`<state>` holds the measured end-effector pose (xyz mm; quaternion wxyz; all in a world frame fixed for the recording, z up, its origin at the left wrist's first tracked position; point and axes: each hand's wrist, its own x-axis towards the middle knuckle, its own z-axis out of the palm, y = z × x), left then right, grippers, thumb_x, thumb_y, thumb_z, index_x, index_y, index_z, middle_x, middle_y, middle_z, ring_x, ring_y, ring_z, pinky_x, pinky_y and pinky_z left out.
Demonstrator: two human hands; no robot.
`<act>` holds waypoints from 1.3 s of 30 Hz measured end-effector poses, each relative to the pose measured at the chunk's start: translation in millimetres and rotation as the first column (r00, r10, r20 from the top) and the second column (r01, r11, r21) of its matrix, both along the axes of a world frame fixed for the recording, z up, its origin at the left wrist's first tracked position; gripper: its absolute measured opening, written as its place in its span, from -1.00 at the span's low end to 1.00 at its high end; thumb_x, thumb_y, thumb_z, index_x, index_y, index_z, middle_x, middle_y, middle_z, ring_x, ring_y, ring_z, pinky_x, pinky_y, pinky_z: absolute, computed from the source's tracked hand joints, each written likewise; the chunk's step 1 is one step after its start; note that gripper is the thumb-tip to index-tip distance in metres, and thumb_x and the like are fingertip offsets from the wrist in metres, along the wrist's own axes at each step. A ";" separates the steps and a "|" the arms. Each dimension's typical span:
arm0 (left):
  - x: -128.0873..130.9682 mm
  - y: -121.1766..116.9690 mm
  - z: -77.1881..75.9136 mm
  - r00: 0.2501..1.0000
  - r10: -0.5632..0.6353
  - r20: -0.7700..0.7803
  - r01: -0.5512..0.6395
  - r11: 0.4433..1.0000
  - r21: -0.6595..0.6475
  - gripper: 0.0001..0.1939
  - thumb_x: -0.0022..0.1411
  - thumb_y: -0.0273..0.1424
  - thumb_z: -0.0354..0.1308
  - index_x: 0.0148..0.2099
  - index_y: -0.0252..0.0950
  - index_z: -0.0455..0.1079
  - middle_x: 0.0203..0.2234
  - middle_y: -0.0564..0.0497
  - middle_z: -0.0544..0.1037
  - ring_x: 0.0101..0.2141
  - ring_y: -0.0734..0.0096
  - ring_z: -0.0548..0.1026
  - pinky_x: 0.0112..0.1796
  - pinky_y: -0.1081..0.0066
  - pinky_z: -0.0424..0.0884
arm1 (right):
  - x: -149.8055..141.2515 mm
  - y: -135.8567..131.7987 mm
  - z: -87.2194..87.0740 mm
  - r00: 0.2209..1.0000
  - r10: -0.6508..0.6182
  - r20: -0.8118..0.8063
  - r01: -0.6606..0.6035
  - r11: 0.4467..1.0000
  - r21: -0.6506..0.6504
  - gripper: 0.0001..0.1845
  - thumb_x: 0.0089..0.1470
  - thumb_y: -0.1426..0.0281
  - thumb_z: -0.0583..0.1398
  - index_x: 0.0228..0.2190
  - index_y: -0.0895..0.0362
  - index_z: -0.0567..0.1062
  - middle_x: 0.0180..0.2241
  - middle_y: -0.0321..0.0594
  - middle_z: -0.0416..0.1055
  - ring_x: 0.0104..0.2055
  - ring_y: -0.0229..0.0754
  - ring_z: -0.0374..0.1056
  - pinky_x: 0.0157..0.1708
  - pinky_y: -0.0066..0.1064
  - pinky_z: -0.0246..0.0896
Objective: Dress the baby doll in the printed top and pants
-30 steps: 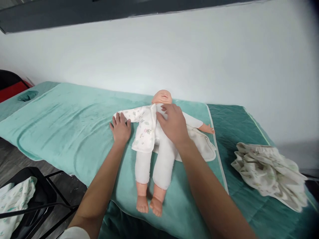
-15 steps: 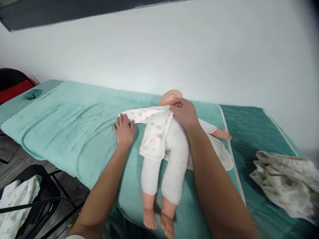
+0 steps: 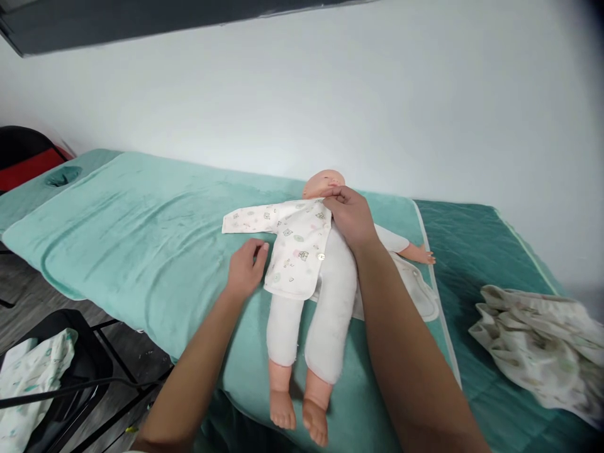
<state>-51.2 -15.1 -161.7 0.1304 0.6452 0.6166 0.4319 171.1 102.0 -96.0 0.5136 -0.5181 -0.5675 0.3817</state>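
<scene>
Jacket (image 3: 290,245), long-sleeved white cloth, likely light, soft; hold its front edge (image 3: 325,231), pinched by right hand (image 3: 352,216); left hand's (image 3: 245,267) fingers slightly apart.

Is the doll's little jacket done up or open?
Open: the patterned jacket covers only one side of the doll; its other front panel lies out on the green cloth.

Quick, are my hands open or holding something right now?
Left hand: half-open, nothing visible in its grip.
Right hand: closed on the printed top, near its neckline.
</scene>
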 end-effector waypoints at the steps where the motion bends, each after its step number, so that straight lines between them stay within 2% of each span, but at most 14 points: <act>1: 2.6 -7.0 1.2 0.998 -0.051 0.025 0.053 0.997 -0.064 -0.71 0.45 -0.17 -0.02 -0.22 -0.22 0.39 -0.44 0.05 0.52 -0.41 0.38 0.45 -0.34 0.35 0.33 | 0.5 1.0 -1.4 1.000 0.006 -0.001 -0.006 1.000 0.001 -0.80 -0.10 0.40 0.18 -0.36 0.08 0.54 -0.49 -0.36 0.35 -0.35 -0.18 0.29 -0.21 -0.29 0.22; 5: 7.8 -33.2 3.2 0.975 -0.171 0.143 0.191 0.971 -0.143 -0.71 0.43 -0.15 0.02 -0.24 -0.23 0.38 -0.47 0.08 0.50 -0.44 0.42 0.42 -0.37 0.39 0.32 | 0.9 3.4 -4.0 1.000 0.002 0.021 -0.002 1.000 0.022 -0.81 -0.08 0.41 0.18 -0.35 0.09 0.54 -0.39 -0.30 0.44 -0.25 -0.13 0.34 -0.16 -0.29 0.24; 10: 4.3 -58.6 -1.2 0.922 -0.270 0.279 0.303 0.949 -0.084 -0.87 0.39 -0.32 0.09 -0.11 -0.24 0.40 -0.27 0.00 0.56 -0.25 0.38 0.51 -0.16 0.35 0.44 | -0.4 -3.2 2.3 0.996 0.019 0.087 -0.021 1.000 0.023 -0.88 -0.02 0.37 0.20 -0.37 0.09 0.52 -0.43 -0.33 0.40 -0.31 -0.18 0.29 -0.16 -0.30 0.21; 12: 2.8 -64.7 -2.3 0.910 -0.297 0.290 0.325 0.944 -0.053 -0.84 0.34 -0.43 0.11 -0.03 -0.22 0.39 -0.19 -0.02 0.55 -0.16 0.37 0.51 -0.07 0.33 0.44 | -1.0 -7.4 5.5 0.989 0.042 0.144 -0.044 0.999 0.011 -0.85 0.00 0.32 0.24 -0.33 0.09 0.52 -0.45 -0.35 0.35 -0.33 -0.19 0.27 -0.19 -0.31 0.18; 16: 3.5 -67.8 -3.9 0.934 -0.299 0.193 0.313 0.949 -0.044 -0.71 0.26 -0.52 0.15 0.02 -0.18 0.34 -0.11 -0.02 0.50 -0.08 0.34 0.46 0.01 0.28 0.41 | -0.8 -14.2 7.3 0.963 0.090 0.253 -0.099 0.995 0.024 -0.75 0.04 0.25 0.26 -0.22 0.07 0.54 -0.49 -0.40 0.22 -0.38 -0.22 0.19 -0.27 -0.33 0.10; 22: 6.9 -63.1 -12.0 0.973 -0.230 -0.020 0.227 0.970 -0.090 -0.86 0.33 -0.47 0.09 -0.07 -0.21 0.34 -0.16 -0.05 0.55 -0.15 0.26 0.50 -0.11 0.24 0.43 | 1.9 -24.5 8.3 0.934 0.142 0.326 -0.165 0.985 0.042 -0.65 0.07 0.25 0.25 -0.07 0.02 0.54 -0.52 -0.40 0.09 -0.43 -0.20 0.12 -0.35 -0.34 0.03; 24: 6.4 -64.0 -14.0 0.973 -0.217 -0.084 0.214 0.976 -0.044 -0.89 0.34 -0.47 0.07 -0.10 -0.21 0.34 -0.19 -0.05 0.56 -0.20 0.27 0.51 -0.16 0.27 0.43 | 2.3 -27.7 9.2 0.933 0.166 0.319 -0.187 0.982 0.036 -0.60 0.08 0.25 0.25 -0.02 0.01 0.53 -0.54 -0.40 0.07 -0.45 -0.20 0.11 -0.36 -0.34 0.03; 27: 4.4 -68.3 -14.8 0.970 -0.220 -0.099 0.230 0.968 0.098 -0.89 0.37 -0.49 0.05 -0.09 -0.21 0.32 -0.26 0.00 0.55 -0.27 0.36 0.51 -0.24 0.36 0.42 | 2.6 -28.9 6.9 0.944 0.177 0.279 -0.200 0.978 0.054 -0.61 0.08 0.26 0.24 -0.03 -0.01 0.55 -0.56 -0.41 0.03 -0.47 -0.21 0.08 -0.36 -0.34 0.04; 31: 3.3 -72.8 -15.3 0.970 -0.233 -0.076 0.245 0.927 0.285 -0.83 0.36 -0.54 0.05 -0.06 -0.21 0.29 -0.27 0.00 0.55 -0.27 0.41 0.53 -0.24 0.41 0.44 | 2.3 -26.3 -1.3 0.986 0.134 0.097 -0.144 0.985 0.099 -0.68 0.07 0.27 0.24 -0.11 0.01 0.56 -0.55 -0.39 0.09 -0.45 -0.19 0.16 -0.30 -0.32 0.13; 34: 4.6 -72.9 -15.4 0.970 -0.200 -0.137 0.232 0.932 0.278 -0.83 0.34 -0.55 0.05 -0.07 -0.21 0.29 -0.30 0.01 0.54 -0.33 0.41 0.52 -0.29 0.41 0.42 | 2.0 -26.2 -4.7 0.996 0.089 -0.003 -0.089 0.993 0.082 -0.69 0.06 0.28 0.24 -0.12 0.04 0.54 -0.51 -0.36 0.22 -0.40 -0.14 0.26 -0.27 -0.28 0.19; 39: 5.8 -75.9 -10.8 0.949 -0.247 -0.196 0.297 0.910 0.288 -0.81 0.30 -0.53 0.09 -0.06 -0.23 0.30 -0.29 -0.04 0.53 -0.29 0.33 0.50 -0.26 0.33 0.43 | 2.5 -31.4 -3.4 0.994 -0.037 0.100 0.031 0.998 0.054 -0.74 0.03 0.32 0.23 -0.19 0.05 0.54 -0.61 -0.44 0.10 -0.50 -0.21 0.13 -0.35 -0.33 0.10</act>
